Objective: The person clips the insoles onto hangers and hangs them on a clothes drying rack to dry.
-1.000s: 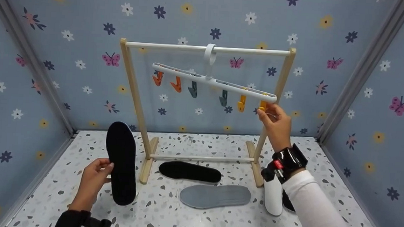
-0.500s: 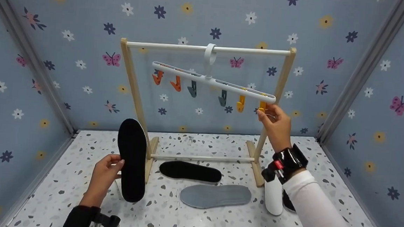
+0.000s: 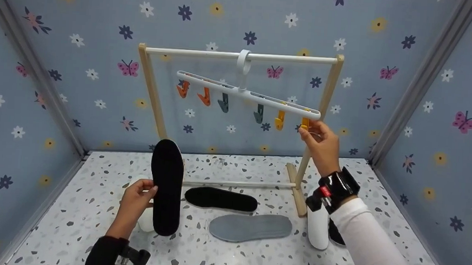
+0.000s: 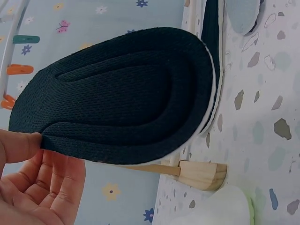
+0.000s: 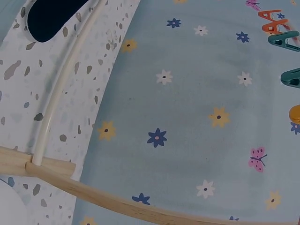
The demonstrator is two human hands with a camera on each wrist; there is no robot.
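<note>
My left hand [image 3: 137, 198] pinches a black insole [image 3: 167, 189] by its left edge, between thumb and fingers, and holds it upright above the floor. In the left wrist view the heel part of this insole [image 4: 126, 98] shows moulded ridges. At the tilted white hanger [image 3: 262, 100], my right hand [image 3: 324, 146] pinches the yellow clothespin [image 3: 304, 123] at its lower right end. Another yellow clothespin [image 3: 279, 122], two dark green ones and two orange ones [image 3: 203, 97] hang along the same bar. The right wrist view does not show the right hand.
The hanger hooks over the top bar [image 3: 195, 53] of a wooden rack. A black insole [image 3: 220, 199] and a grey one [image 3: 250, 228] lie on the speckled floor. By the right forearm lie a white insole [image 3: 318, 229] and a partly hidden black piece [image 3: 336, 233].
My left hand has carried the black insole rightward, so it now overlaps the rack's left foot. The right hand stays at the yellow clothespin.
</note>
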